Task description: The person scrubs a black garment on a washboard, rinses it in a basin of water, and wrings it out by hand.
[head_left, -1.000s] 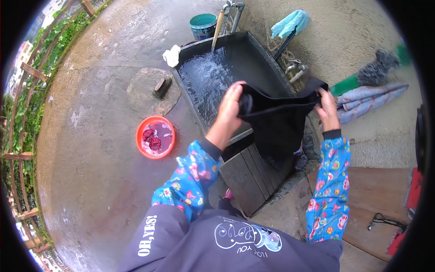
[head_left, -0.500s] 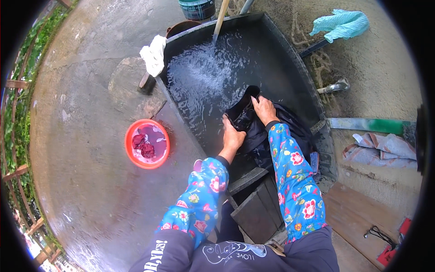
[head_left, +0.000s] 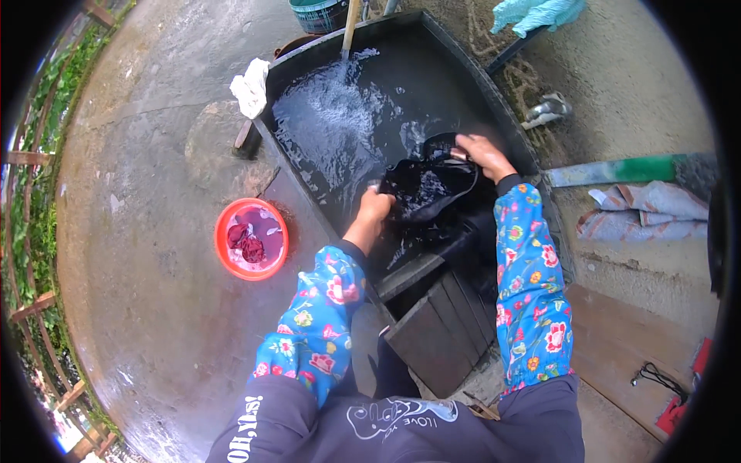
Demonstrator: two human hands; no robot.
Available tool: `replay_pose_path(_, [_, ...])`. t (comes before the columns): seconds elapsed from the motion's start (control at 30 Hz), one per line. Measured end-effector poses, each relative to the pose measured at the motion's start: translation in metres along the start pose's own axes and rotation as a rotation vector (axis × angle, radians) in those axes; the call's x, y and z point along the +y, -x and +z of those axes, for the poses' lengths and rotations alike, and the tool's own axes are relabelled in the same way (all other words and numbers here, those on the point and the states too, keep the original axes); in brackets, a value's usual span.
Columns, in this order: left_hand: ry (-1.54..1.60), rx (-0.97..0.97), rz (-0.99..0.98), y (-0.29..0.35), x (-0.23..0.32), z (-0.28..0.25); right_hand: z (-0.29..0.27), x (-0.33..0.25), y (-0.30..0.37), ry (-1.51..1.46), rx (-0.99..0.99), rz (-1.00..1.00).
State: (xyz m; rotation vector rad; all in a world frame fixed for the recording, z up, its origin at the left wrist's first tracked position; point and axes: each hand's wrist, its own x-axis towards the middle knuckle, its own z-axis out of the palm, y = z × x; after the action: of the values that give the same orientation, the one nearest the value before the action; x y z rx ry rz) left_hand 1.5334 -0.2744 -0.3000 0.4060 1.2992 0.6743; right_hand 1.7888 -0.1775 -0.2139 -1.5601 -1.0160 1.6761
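Observation:
A soaked black garment lies at the near side of a dark water trough. Its wide opening is spread between my hands, and water glints inside it. My left hand grips the left edge of the opening, its fingers closed. At the upper right edge, the fingers of my right hand are bent round the cloth, a little blurred. Part of the garment trails dark toward the near right corner, where its outline merges with the trough. From a pale pipe at the far end, water pours and churns up ripples.
An orange-red basin with dark red cloth in water stands left on wet concrete. White cloth hangs on the trough's left corner. A ridged dark board leans at the near end. Right are a tap, turquoise cloth and folded sacking.
My hands have moved apart, the right one outward to the right and the left one slightly left. The black garment's opening has been pulled wider and now shows water inside.

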Motion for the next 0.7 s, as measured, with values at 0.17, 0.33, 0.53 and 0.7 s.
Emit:
replay_pose_path(0.17, [0.180, 0.007, 0.127, 0.101, 0.046, 0.051, -0.045, 0.009, 0.085, 0.878, 0.171, 0.000])
replay_pose_path(0.33, [-0.020, -0.067, 0.340, 0.175, 0.092, 0.092, -0.054, -0.052, 0.164, 0.574, 0.182, -0.290])
replay_pose_path(0.53, [-0.190, -0.532, 0.964, 0.277, 0.124, 0.173, -0.015, -0.137, 0.292, 0.955, -0.015, -0.872])
replay_pose_path(0.7, [-0.150, -0.785, 1.051, 0.374, 0.148, 0.206, -0.039, -0.189, 0.349, 0.751, 0.088, -0.954])
